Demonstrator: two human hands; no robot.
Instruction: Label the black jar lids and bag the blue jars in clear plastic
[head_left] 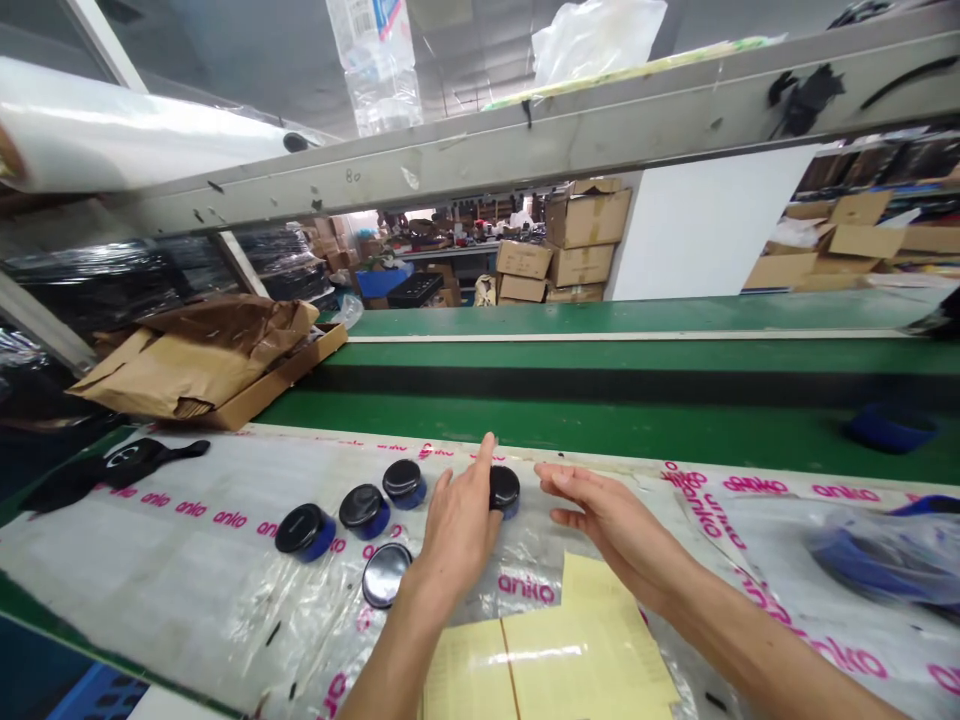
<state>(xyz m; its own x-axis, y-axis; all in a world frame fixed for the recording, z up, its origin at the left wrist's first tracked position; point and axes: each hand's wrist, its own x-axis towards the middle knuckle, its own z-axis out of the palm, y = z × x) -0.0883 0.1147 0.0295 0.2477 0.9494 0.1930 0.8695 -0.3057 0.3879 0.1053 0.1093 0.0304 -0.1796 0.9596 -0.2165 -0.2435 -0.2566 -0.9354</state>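
My left hand (461,520) reaches over the plastic-covered table, fingers stretched out. Between its index finger and thumb stands a small round blue item with a black top (506,490); whether they touch it I cannot tell. My right hand (600,510) is held to the right of that item, fingers apart and holding nothing. Left of my left hand are similar pieces: one far (405,482), one in the middle (364,510) and one tilted at the left (304,531). Closer in lies a shiny black disc-like piece (386,575), partly hidden by my left wrist.
Yellow paper sheets (555,650) lie below my hands. A green conveyor belt (600,425) runs behind, with a blue ring (891,428) on it. Bagged blue items (885,555) lie right; a cardboard tray (277,385) and a black flat piece (112,470) left. A beam (525,150) crosses above.
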